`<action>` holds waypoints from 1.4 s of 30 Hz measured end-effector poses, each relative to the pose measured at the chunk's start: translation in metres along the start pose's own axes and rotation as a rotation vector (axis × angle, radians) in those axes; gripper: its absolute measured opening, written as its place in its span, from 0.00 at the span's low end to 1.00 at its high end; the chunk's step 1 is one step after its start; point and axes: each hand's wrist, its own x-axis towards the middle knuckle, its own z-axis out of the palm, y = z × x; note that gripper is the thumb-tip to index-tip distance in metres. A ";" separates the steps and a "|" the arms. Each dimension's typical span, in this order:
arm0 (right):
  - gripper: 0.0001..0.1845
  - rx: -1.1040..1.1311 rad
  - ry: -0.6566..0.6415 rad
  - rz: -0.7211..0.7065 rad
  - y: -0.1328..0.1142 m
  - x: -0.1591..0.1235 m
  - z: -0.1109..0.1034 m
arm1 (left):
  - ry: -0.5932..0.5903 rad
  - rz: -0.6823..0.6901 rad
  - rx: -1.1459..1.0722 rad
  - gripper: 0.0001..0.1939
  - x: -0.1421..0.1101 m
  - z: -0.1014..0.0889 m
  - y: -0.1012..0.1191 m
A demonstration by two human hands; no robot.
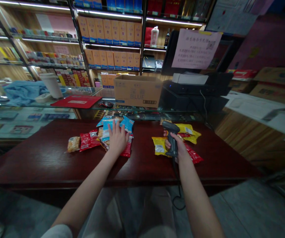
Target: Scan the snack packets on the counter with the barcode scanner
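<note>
Right grip [180, 145] wraps handheld scanner [170, 126]; left grip [118, 137], splayed, rests loosely on blue packets [128, 124] on worktop [45, 158]. Step: apparently scanning. Next move likely calls for isolating one packet.

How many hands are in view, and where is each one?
2. The left hand is spread over the blue packets; the right hand grips the scanner, right of the left hand.

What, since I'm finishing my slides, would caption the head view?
Left hand spread over a pile of packets, right hand gripping a scanner near yellow packets.
</note>
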 end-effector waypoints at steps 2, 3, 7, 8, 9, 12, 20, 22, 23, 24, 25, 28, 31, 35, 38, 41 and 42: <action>0.17 0.000 -0.006 -0.011 0.001 0.001 0.000 | -0.109 0.116 -0.083 0.22 0.004 0.004 0.022; 0.17 0.000 -0.008 -0.018 0.001 0.001 -0.001 | -0.192 0.152 -0.138 0.23 0.008 0.009 0.035; 0.18 0.007 -0.011 -0.046 0.001 0.003 -0.006 | -0.604 0.111 -0.312 0.32 0.026 0.039 0.085; 0.18 0.008 -0.011 -0.050 0.001 0.004 -0.007 | -0.705 0.097 -0.343 0.34 0.032 0.048 0.094; 0.19 0.004 -0.010 -0.050 0.001 0.004 -0.009 | -0.777 0.076 -0.366 0.34 0.037 0.057 0.100; 0.20 -0.017 -0.014 -0.045 -0.001 0.005 -0.013 | -0.879 0.037 -0.424 0.27 0.048 0.079 0.109; 0.20 0.006 -0.025 -0.031 -0.002 0.003 -0.010 | -0.706 -0.044 -0.553 0.25 0.045 0.103 0.101; 0.18 0.013 -0.013 -0.044 -0.002 0.002 -0.008 | -0.631 -0.097 -0.553 0.24 0.045 0.104 0.096; 0.18 0.011 -0.006 -0.054 -0.003 0.001 -0.006 | -0.596 -0.125 -0.549 0.24 0.045 0.105 0.094; 0.17 0.006 0.000 -0.063 -0.004 0.000 -0.005 | -0.570 -0.151 -0.546 0.24 0.045 0.105 0.092; 0.17 0.002 0.005 -0.070 -0.004 -0.001 -0.004 | -0.554 -0.175 -0.548 0.24 0.045 0.105 0.091; 0.16 0.019 0.023 -0.088 -0.006 -0.003 -0.003 | -0.601 -0.161 -0.503 0.25 0.042 0.104 0.091; 0.14 0.037 0.032 -0.092 -0.007 -0.003 -0.005 | -0.694 -0.067 -0.437 0.25 0.037 0.103 0.097; 0.13 0.018 0.022 -0.107 -0.008 -0.003 -0.010 | -0.675 -0.113 -0.535 0.17 0.037 0.101 0.099; 0.13 0.010 0.037 -0.116 -0.009 -0.003 -0.009 | -0.573 -0.187 -0.591 0.16 0.041 0.100 0.092; 0.14 -0.005 0.060 -0.120 -0.010 -0.003 -0.005 | -0.391 -0.349 -0.821 0.19 0.047 0.102 0.083; 0.15 -0.017 0.066 -0.114 -0.010 -0.003 -0.004 | -0.332 -0.409 -0.947 0.20 0.049 0.103 0.080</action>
